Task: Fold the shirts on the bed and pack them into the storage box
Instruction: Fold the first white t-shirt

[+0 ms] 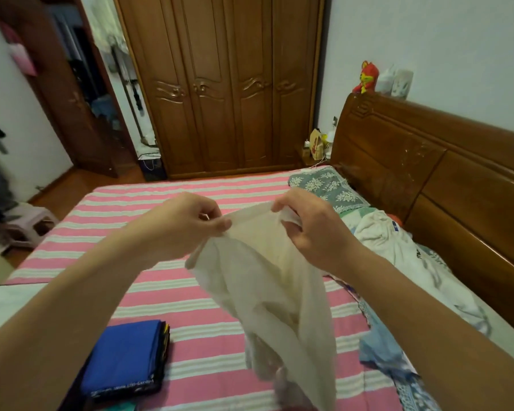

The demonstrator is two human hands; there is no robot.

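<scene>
Head view: left hand (187,223) and right hand (312,229), fingers curled, each pinch the top edge of a cream shirt (267,280) held up above the pink-striped bed (190,298); folded blue shirt (122,360) lies at lower left.

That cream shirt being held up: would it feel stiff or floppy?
Probably floppy: the cream shirt hangs in loose folds from where both hands pinch its top edge. Likely light too, since fingertip pinches alone hold it up.
</scene>
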